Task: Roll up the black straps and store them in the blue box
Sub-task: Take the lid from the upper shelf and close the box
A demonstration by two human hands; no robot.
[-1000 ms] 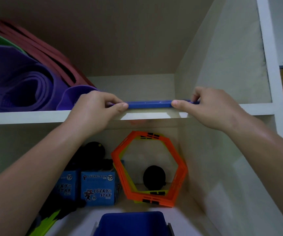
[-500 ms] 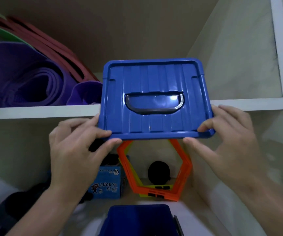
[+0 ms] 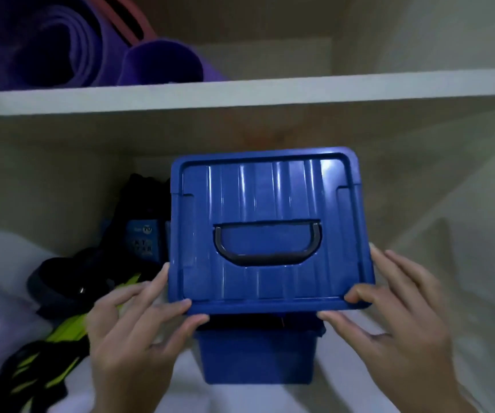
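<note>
In the cupboard, blue lid (image 3: 270, 231) now lower, over blue box (image 3: 256, 357), both hands' fingers (image 3: 168, 308) gripping its edges.

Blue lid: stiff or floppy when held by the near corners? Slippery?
Blue lid probably stiff: it spans flat between left hand and right hand, no sag. Ribs suggest rigidity. Glossy highlights hint at slick plastic, so fingertip holds might slip.

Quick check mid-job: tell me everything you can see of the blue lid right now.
The blue lid looks like glossy ribbed plastic, with rounded corners, a raised rim and a dark folding handle lying flat in a recess. It is held tilted above the blue box, its near edge raised off the box. The left hand and right hand grip its near corners.
</note>
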